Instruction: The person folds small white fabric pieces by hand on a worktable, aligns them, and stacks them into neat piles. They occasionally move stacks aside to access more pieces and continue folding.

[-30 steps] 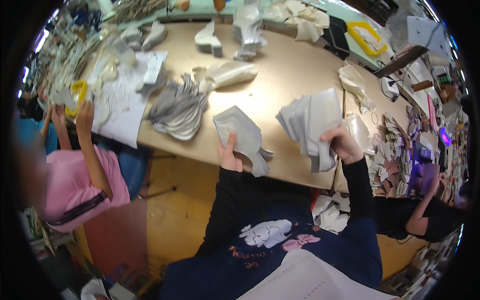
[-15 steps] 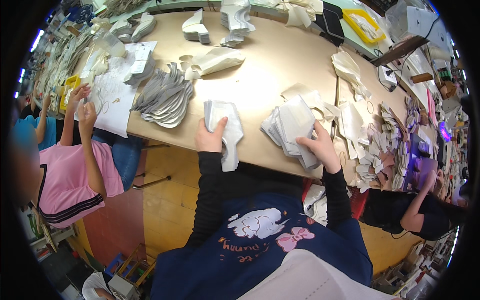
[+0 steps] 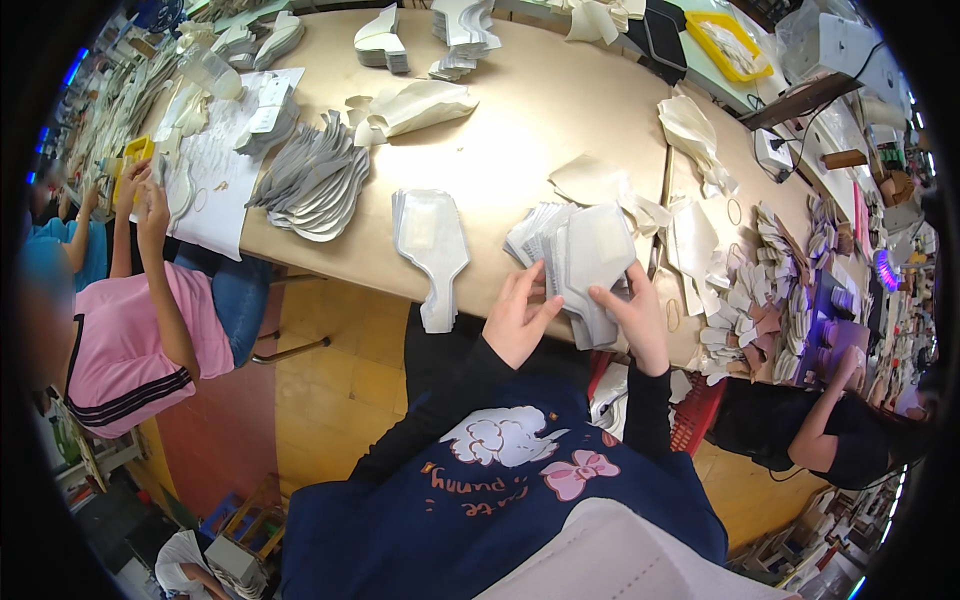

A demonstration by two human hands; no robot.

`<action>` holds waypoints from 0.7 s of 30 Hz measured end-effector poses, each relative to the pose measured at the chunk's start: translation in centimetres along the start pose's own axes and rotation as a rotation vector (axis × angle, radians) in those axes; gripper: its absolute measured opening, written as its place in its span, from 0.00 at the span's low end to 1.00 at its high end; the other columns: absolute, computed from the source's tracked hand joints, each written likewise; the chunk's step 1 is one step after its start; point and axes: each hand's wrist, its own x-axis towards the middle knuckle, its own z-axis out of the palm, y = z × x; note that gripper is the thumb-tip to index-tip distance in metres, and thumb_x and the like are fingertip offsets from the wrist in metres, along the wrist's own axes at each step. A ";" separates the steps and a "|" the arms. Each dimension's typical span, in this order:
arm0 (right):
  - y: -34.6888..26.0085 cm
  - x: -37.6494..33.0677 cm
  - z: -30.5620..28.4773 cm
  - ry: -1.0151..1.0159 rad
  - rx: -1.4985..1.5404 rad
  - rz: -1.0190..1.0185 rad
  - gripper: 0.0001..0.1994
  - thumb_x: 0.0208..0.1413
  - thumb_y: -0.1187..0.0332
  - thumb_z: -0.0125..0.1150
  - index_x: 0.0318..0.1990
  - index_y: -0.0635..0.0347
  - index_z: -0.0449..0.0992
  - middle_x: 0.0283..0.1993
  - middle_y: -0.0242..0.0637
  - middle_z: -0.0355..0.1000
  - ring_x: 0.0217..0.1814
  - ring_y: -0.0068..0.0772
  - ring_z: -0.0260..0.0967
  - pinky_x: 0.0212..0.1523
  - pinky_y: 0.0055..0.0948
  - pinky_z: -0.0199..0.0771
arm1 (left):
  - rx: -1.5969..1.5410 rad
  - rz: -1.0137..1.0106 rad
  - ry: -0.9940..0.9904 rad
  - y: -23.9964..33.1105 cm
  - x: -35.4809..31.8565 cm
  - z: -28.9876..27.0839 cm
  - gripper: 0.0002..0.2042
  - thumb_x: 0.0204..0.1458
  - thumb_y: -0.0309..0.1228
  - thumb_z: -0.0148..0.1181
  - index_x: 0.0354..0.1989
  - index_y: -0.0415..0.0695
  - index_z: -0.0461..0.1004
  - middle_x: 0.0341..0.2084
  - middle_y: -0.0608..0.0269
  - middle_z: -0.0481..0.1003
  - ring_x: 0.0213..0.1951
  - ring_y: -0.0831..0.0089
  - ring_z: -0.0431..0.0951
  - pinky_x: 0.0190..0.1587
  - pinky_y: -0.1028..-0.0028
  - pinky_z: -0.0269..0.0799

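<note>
A fanned stack of grey-white cut pieces [image 3: 597, 245] lies at the table's front edge, each piece broad at the far end and narrow at the near end. My right hand [image 3: 640, 322] grips its right side, thumb on top and fingers partly hidden beneath. My left hand [image 3: 518, 318] touches the near left side of this stack with fingers and thumb apart. To the left, a neater stack of the same paddle-shaped pieces [image 3: 430, 245] lies untouched, its narrow end reaching over the table edge. Its top piece bears a pale rectangular patch.
A large fanned grey pile [image 3: 315, 185] lies left, beyond it a paper sheet [image 3: 215, 200]. Cream scraps [image 3: 420, 108] lie farther back. Loose cream pieces [image 3: 690, 245] and a heap of small pieces [image 3: 760, 290] lie right. A co-worker in pink [image 3: 150, 330] sits left.
My left hand has let go of the left stack and moved right to the fanned stack. My right hand has stayed at the fanned stack, which has shifted slightly. The whole view has shifted a little.
</note>
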 end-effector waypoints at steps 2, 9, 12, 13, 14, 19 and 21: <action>-0.1 -1.1 0.5 0.040 -0.185 -0.123 0.28 0.50 0.73 0.67 0.59 0.70 0.66 0.58 0.49 0.68 0.58 0.40 0.68 0.60 0.33 0.65 | -0.006 -0.051 0.000 -0.7 -0.2 0.7 0.33 0.60 0.35 0.59 0.68 0.36 0.51 0.56 0.52 0.63 0.55 0.64 0.71 0.48 0.70 0.74; -1.6 -5.5 5.8 0.108 -0.394 -0.269 0.38 0.53 0.76 0.61 0.70 0.68 0.48 0.69 0.55 0.54 0.71 0.52 0.54 0.68 0.39 0.55 | -0.665 -0.373 -0.018 -0.9 -1.2 1.0 0.26 0.63 0.34 0.54 0.67 0.45 0.53 0.59 0.59 0.64 0.57 0.70 0.69 0.56 0.68 0.69; -2.3 -6.5 7.1 0.072 -0.285 -0.273 0.36 0.52 0.79 0.60 0.69 0.66 0.52 0.70 0.54 0.54 0.72 0.55 0.52 0.67 0.39 0.56 | -0.783 -0.456 -0.017 -0.9 -1.8 0.2 0.24 0.64 0.35 0.50 0.66 0.47 0.54 0.60 0.62 0.64 0.60 0.71 0.66 0.56 0.64 0.68; -2.4 -6.6 7.3 0.060 -0.273 -0.279 0.36 0.52 0.80 0.60 0.69 0.66 0.53 0.70 0.54 0.54 0.72 0.55 0.52 0.67 0.39 0.56 | -0.801 -0.412 -0.027 -1.0 -1.9 -0.1 0.23 0.64 0.35 0.49 0.66 0.46 0.54 0.60 0.62 0.64 0.60 0.70 0.66 0.57 0.63 0.68; -2.4 -6.4 7.3 0.030 -0.208 -0.265 0.35 0.51 0.77 0.62 0.68 0.65 0.55 0.72 0.58 0.49 0.73 0.60 0.48 0.68 0.45 0.53 | -0.826 -0.377 -0.033 -1.1 -1.9 -0.4 0.23 0.65 0.34 0.49 0.66 0.46 0.54 0.60 0.62 0.64 0.61 0.70 0.66 0.57 0.63 0.67; -1.8 -5.2 6.9 0.195 -0.657 -0.285 0.37 0.51 0.71 0.64 0.68 0.64 0.54 0.74 0.63 0.39 0.74 0.71 0.38 0.70 0.56 0.44 | -0.806 -0.370 -0.030 -1.5 -1.5 -0.7 0.25 0.64 0.35 0.48 0.68 0.46 0.52 0.62 0.61 0.63 0.63 0.68 0.63 0.59 0.60 0.65; -1.7 -5.1 6.8 0.161 -0.587 -0.293 0.38 0.51 0.71 0.65 0.69 0.65 0.53 0.74 0.64 0.37 0.74 0.72 0.37 0.70 0.57 0.44 | -0.796 -0.382 -0.052 -1.6 -1.3 -0.8 0.25 0.64 0.35 0.48 0.68 0.46 0.51 0.62 0.61 0.62 0.63 0.67 0.63 0.60 0.60 0.64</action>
